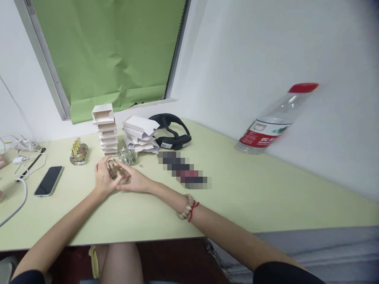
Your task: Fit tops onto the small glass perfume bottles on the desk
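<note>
My left hand and my right hand meet above the table, left of centre. Between them is a small clear glass bottle, partly hidden by the fingers of both hands. Just behind it stand several clear glass bottles in a cluster, and a tiny shiny ring-like piece lies to their right. Farther left, several glass bottles with gold tops stand in a row. Directly beyond my hands rises a stack of white paper boxes with their open sides facing me.
More white boxes are piled beside a black headset. A blurred-out dark object lies right of my hands. A phone and white cables are at left. A red-capped plastic bottle stands by the right wall.
</note>
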Available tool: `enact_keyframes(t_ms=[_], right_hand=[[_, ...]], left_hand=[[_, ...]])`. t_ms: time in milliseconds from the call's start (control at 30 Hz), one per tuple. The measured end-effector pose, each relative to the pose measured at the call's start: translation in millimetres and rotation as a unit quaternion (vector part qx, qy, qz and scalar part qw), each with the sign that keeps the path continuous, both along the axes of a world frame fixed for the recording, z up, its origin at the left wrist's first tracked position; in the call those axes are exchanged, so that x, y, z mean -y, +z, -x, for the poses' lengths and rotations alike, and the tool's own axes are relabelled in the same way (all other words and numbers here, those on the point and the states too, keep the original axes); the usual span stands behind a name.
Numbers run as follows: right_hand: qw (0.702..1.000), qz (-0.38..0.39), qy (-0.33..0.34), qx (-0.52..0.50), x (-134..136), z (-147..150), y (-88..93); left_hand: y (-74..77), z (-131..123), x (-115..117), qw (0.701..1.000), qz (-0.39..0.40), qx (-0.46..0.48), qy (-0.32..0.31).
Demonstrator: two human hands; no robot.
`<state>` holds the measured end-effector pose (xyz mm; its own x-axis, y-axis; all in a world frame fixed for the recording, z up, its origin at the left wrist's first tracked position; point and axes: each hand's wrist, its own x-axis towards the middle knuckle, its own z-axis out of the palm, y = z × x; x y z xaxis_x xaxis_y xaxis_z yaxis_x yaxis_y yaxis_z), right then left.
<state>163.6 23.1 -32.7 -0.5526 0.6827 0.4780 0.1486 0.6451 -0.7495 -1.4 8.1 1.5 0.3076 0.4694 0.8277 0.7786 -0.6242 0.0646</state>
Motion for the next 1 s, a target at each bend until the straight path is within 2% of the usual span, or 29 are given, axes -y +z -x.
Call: enact_keyframes(t_ms=[67, 133, 200, 333, 433, 600, 700, 833, 1000], right_hand=[[0.998, 0.009, 0.008, 0.060, 1.3, -0.1, -0.1], [0.994, -0.001, -0.003, 0.109, 2.3, -0.1, 0.6], [0.990, -0.019, 0.000, 0.137, 2.2, -0.1, 1.5], [0.981, -0.052, 0.020, 0.185, 0.7, -1.3, 4.8], [0.975, -0.044, 0.010, 0.216, 0.5, -3.7, 8.1], [0.978, -0.038, 0.003, 0.205, -2.5, -6.7, 8.1], [0.982, -0.042, 0.008, 0.185, -5.2, -7.0, 5.8], [0.980, -0.043, 0.002, 0.194, -5.5, -7.1, 5.3], [0.979, -0.039, 0.003, 0.201, -3.1, -7.3, 9.1]], left_hand=[[7.1, 6.8, -2.9, 0.998, -0.062, -0.015, 0.014], [13.5, 15.2, -6.7, 0.990, -0.118, -0.074, 0.016], [17.3, 22.8, -11.1, 0.988, -0.116, -0.100, 0.024], [16.6, 31.5, -21.7, 0.992, -0.073, -0.037, 0.093], [14.8, 39.0, -30.3, 0.984, -0.094, -0.028, 0.149], [12.2, 64.7, -44.1, 0.971, -0.141, -0.005, 0.191], [8.9, 78.2, -51.0, 0.964, -0.093, 0.044, 0.245], [9.0, 83.0, -55.2, 0.931, -0.005, 0.147, 0.333], [15.6, 82.1, -56.6, 0.899, 0.049, 0.228, 0.370]])
